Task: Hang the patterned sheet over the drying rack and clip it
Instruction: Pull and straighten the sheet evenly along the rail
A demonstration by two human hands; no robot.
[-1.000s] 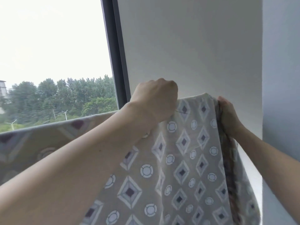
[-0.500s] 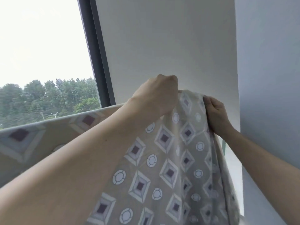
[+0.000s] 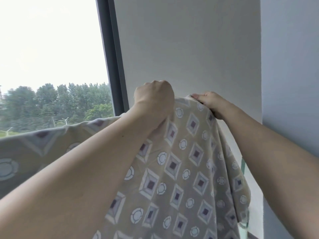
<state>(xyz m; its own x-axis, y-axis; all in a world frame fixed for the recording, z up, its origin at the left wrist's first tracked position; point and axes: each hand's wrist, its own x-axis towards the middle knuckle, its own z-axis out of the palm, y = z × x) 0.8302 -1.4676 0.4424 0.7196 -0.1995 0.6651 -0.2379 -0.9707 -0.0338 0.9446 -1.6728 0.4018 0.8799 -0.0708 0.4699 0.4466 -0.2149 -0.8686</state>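
Observation:
The patterned sheet (image 3: 181, 169), beige with grey diamonds and pale circles, hangs down in front of me and stretches off to the left. My left hand (image 3: 153, 102) is curled in a fist on its top edge, gripping the cloth. My right hand (image 3: 209, 102) pinches the top right corner of the sheet, thumb on top. The drying rack is hidden under the cloth, and no clip shows.
A dark window frame (image 3: 112, 57) runs up the left of a white wall (image 3: 189, 49). Trees show through the glass at left. A grey wall (image 3: 290, 66) stands close on the right. A greenish glass edge (image 3: 243, 166) shows beside the sheet.
My right hand has slid up from the sheet's right side edge to its top corner. The left fist stays on the top edge. The view has shifted a little.

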